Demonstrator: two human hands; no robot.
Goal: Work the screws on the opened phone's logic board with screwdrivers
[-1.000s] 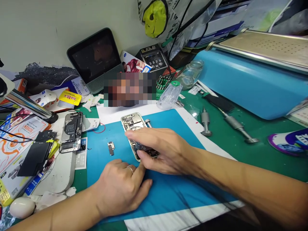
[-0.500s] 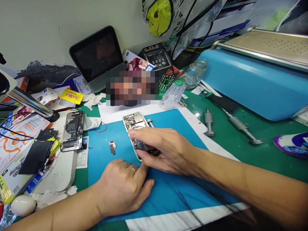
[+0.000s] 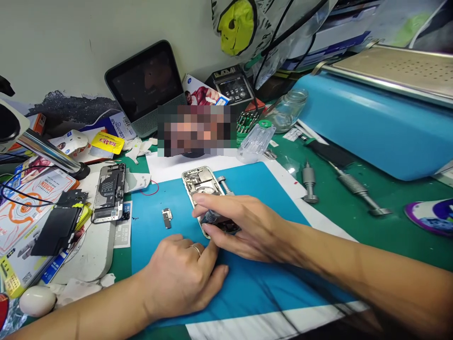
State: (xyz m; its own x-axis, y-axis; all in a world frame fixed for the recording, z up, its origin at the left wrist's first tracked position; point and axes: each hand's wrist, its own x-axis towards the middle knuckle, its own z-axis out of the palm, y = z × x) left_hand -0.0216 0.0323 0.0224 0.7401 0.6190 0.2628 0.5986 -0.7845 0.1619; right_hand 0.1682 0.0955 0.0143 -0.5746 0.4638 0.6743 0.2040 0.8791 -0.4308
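An opened phone (image 3: 198,177) lies on the blue mat (image 3: 152,255), its inner parts facing up. In my right hand (image 3: 251,222), a small grey screwdriver (image 3: 211,217) is pinched between thumb and fingers over the phone's lower half; its tip is hidden. My left hand (image 3: 187,274) rests on the mat below, its index finger at the phone's bottom edge, the thumb apart and the other fingers curled. Left of the phone lies a small metal phone part (image 3: 167,218). Beside the phone's right edge another grey screwdriver (image 3: 224,184) is partly covered by my right hand.
A second phone assembly (image 3: 109,193) lies on a white base at the left. Screwdrivers (image 3: 310,184) stand and lie at the right, near a glass jar (image 3: 288,111). A screen device (image 3: 146,85), a bit holder (image 3: 247,123) and a clear plastic container (image 3: 255,141) are behind.
My right hand and its screwdriver have shifted slightly, showing more of the phone and of the second screwdriver. My left hand stays put against the phone.
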